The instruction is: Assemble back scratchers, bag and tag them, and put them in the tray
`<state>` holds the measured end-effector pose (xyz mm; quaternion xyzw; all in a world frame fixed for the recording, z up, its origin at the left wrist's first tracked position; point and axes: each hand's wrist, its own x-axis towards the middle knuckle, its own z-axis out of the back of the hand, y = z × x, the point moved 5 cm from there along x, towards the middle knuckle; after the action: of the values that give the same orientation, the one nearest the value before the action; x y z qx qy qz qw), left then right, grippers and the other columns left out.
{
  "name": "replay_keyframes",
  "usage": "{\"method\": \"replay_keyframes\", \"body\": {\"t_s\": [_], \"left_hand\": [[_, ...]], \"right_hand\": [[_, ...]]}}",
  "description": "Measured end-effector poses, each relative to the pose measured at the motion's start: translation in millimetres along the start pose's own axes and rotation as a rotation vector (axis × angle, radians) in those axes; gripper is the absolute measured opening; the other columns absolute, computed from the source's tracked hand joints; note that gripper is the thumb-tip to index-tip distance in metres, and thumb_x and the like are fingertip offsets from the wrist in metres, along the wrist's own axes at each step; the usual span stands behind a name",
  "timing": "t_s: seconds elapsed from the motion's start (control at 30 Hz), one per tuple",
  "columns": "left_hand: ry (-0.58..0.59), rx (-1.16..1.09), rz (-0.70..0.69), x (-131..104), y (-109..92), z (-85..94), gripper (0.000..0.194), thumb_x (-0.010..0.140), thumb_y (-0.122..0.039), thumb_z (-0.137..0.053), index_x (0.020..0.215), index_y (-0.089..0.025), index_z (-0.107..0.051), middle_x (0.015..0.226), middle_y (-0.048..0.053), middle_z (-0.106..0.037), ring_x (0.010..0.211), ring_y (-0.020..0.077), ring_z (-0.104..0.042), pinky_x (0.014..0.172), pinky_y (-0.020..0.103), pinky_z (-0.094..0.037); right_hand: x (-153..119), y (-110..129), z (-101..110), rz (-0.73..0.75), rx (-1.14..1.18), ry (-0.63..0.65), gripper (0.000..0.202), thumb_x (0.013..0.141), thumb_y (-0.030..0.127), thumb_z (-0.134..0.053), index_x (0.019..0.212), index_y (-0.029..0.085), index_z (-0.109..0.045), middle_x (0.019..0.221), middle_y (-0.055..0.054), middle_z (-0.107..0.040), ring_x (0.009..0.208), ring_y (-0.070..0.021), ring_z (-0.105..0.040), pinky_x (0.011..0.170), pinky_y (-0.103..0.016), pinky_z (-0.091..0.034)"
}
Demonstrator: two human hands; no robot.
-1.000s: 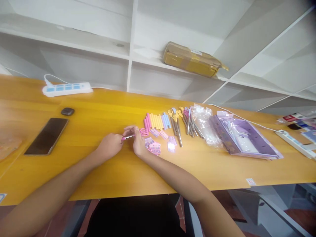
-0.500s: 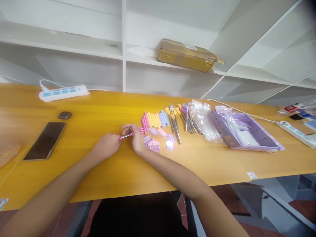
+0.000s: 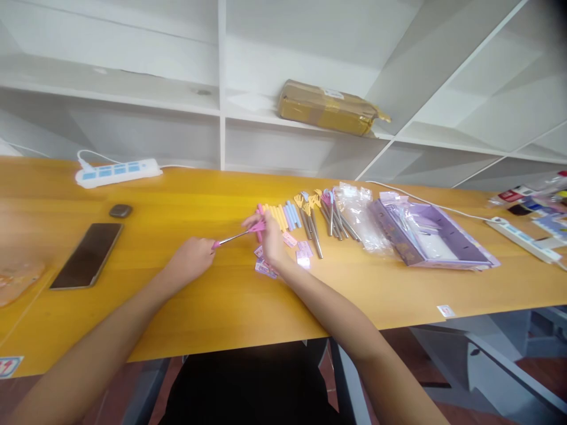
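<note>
Well left of the purple box, the left hand is clenching one end of a claw-tipped metal rod; the right hand is grasping its pink claw with curled fingers. Keeping both grips aligned is probably sparing the rod from bending.

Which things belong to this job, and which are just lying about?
Probably in use:
- pink-tipped rod in left hand
- other rods
- coloured tubes
- cards
- perhaps clear bags, purple box

Apparently unrelated:
- phone
- small dark case
- taped parcel
- left power strip

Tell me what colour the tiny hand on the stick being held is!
Pink; the tiny hand shows best in the head view.
</note>
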<state>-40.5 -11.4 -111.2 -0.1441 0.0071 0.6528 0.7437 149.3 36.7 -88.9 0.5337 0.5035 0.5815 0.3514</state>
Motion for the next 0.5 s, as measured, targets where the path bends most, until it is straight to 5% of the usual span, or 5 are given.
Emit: {"method": "replay_keyframes", "body": {"t_s": [0.23,0.4,0.5], "left_hand": [[-0.002,-0.048,-0.015,-2,-9,-2.2,0.047,0.108,-0.032,-0.032,0.079,-0.02,-0.068,0.068,0.008,-0.067,0.058,0.0211,-0.057,0.057,0.034,-0.029],[-0.01,-0.013,-0.045,-5,-20,-6.5,0.048,0.109,-0.032,-0.031,0.085,-0.019,-0.071,0.075,0.01,-0.072,0.064,0.0223,-0.064,0.06,0.034,-0.033],[-0.008,0.019,-0.055,-4,-19,-8.6,0.047,0.11,-0.031,-0.033,0.09,-0.019,-0.074,0.082,0.012,-0.076,0.071,0.0239,-0.069,0.064,0.034,-0.039]], "right_hand": [[-1,21,16,0.058,-0.096,0.043,0.07,0.104,0.074,-0.036,0.072,0.023,-0.072,0.062,-0.002,-0.059,0.081,-0.0221,-0.066,0.111,-0.045,-0.044],[-12,14,10,0.073,-0.014,-0.016,0.055,0.107,0.06,-0.043,0.085,0.022,-0.076,0.072,-0.002,-0.065,0.071,-0.0176,-0.061,0.089,-0.039,-0.051],[-9,18,29,0.106,0.023,-0.127,0.048,0.108,0.048,-0.041,0.087,0.022,-0.076,0.071,-0.001,-0.063,0.069,-0.0161,-0.059,0.086,-0.036,-0.05]]}}
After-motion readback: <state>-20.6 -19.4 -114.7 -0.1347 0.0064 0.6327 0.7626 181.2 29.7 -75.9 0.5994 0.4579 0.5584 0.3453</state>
